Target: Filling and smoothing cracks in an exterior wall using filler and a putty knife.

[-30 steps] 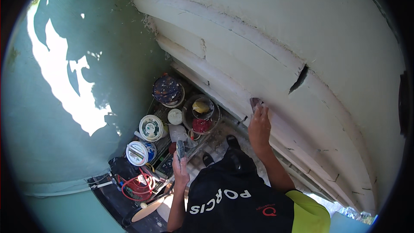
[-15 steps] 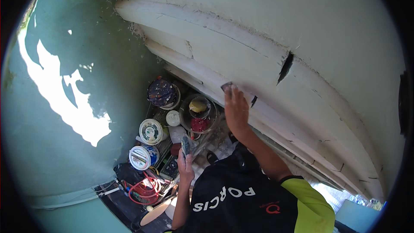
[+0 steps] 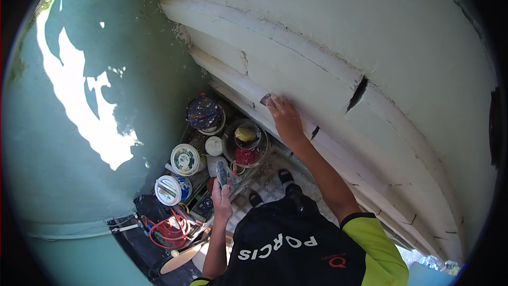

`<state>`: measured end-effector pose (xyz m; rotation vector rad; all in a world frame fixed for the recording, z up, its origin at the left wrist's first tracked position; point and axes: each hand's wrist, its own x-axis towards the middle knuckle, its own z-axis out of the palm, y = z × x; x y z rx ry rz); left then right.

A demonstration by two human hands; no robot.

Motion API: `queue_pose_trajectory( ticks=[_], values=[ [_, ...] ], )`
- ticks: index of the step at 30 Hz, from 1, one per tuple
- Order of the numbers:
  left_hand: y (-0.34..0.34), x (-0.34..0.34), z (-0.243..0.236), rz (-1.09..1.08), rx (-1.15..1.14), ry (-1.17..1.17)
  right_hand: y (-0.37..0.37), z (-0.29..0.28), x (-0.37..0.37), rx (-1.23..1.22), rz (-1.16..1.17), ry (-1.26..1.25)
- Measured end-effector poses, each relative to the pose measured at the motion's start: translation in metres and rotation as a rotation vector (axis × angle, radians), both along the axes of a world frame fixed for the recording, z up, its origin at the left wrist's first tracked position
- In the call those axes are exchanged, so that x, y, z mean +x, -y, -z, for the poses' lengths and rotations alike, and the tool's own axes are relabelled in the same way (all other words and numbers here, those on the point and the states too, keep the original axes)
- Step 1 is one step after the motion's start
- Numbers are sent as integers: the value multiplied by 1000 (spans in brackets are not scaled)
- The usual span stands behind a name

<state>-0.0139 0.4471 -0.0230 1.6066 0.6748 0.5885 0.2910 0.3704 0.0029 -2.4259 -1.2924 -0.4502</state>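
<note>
My right hand is raised to the white stepped moulding, its fingers closed on a small dark pad that looks like sandpaper. The pad lies against one of the ledges, left of a short black crack. Lower and to the left, my left hand is wrapped round a long grey-blue thing that points upward. It seems to have clear plastic about it, and its kind is hard to make out.
Left of me stand paint-spattered buckets, lidded tubs and a clear basin holding a yellow and a red thing. Red hose lies coiled near the green wall. A longer dark gap splits the upper ledge.
My right hand has slid the pad up and left along the ledge, farther from the short crack. My left hand keeps its hold, slightly lower left. The view has shifted a little.
</note>
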Motion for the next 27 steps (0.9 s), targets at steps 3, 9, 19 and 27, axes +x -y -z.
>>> queue_pose_trajectory(
  ticks=[3, 9, 19, 27],
  values=[
    [0, -8, -2, -38, 31, 59, 26, 2, -9, -21, -37, -12],
    [9, -24, -1, -158, -56, 156, 71, -6, -21, -71, -52, 0],
    [9, -7, -14, -123, -88, 161, 19, -4, -1, -90, -48, -28],
    [11, -25, 12, -219, -177, 179, 89, -11, -25, -174, -70, 131]
  ],
)
